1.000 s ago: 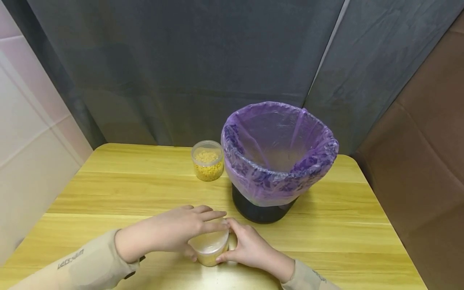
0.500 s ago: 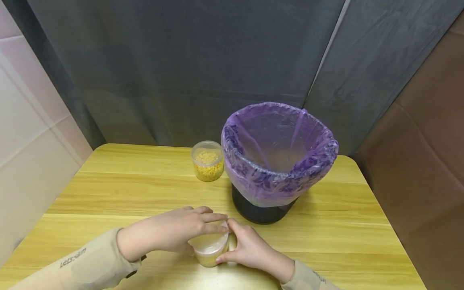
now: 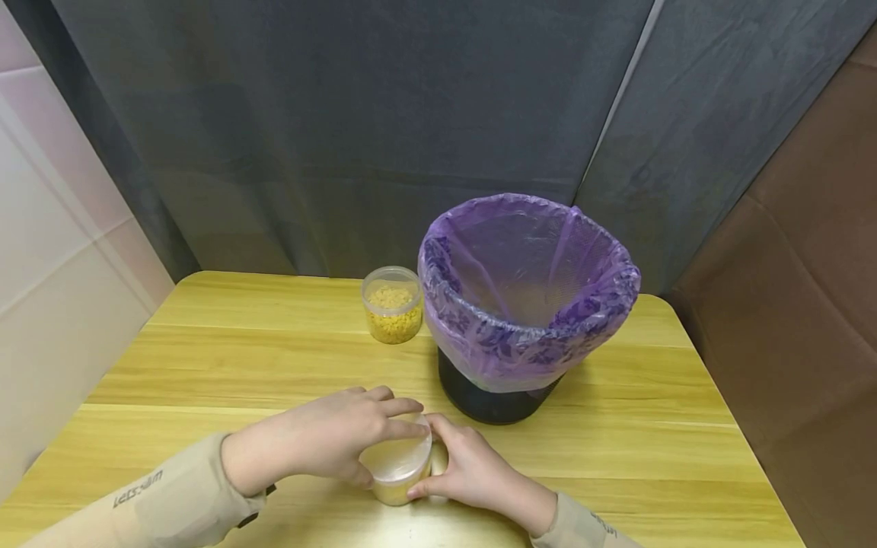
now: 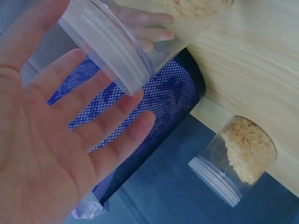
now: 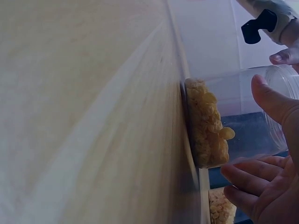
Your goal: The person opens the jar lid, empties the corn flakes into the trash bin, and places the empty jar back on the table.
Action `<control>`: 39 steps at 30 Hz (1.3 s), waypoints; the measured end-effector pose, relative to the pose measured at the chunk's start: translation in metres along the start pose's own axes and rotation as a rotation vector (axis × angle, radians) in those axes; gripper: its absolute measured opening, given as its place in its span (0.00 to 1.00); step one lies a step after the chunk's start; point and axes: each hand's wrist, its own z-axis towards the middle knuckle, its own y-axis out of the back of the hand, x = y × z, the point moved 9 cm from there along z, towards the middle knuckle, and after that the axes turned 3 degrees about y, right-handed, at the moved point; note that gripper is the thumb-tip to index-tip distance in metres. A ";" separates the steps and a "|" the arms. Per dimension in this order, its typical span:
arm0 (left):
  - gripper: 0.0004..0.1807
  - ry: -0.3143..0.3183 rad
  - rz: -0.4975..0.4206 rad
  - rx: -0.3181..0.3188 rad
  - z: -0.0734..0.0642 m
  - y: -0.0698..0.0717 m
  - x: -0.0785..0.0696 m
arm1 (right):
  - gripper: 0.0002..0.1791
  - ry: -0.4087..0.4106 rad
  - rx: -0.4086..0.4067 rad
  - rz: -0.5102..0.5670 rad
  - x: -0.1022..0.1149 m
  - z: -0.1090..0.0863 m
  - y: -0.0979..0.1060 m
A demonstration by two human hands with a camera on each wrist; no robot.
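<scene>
A clear round jar with a layer of yellow flakes at its bottom stands upright near the table's front. A translucent lid covers its top. My left hand reaches over from the left and grips the lid's rim between thumb and fingers; the left wrist view shows the fingertips along the lid's edge. On the other side, my right hand holds the jar's wall, thumb in front and fingers behind, partly hidden in the head view.
A second jar of yellow flakes stands farther back. Right beside it is a dark mesh bin, lined with a purple plastic bag folded over its rim. A grey curtain hangs behind the wooden table.
The left thumb, tucked by the lid half a second ago, now shows at its near edge, and the left fingers have shifted slightly. The jar and right hand stay in place.
</scene>
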 end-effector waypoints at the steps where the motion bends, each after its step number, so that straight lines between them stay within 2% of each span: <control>1: 0.45 0.001 0.002 -0.005 0.000 0.000 0.000 | 0.43 0.000 -0.001 0.000 0.000 0.000 0.000; 13: 0.44 0.037 -0.028 -0.094 0.000 0.007 0.001 | 0.46 0.004 -0.015 -0.002 -0.001 0.000 0.000; 27: 0.41 0.092 -0.003 -0.171 0.002 0.008 0.003 | 0.46 -0.004 -0.010 -0.006 -0.001 0.000 0.000; 39: 0.42 0.097 0.018 -0.239 0.003 0.008 0.003 | 0.45 -0.005 -0.012 0.009 -0.001 -0.001 0.000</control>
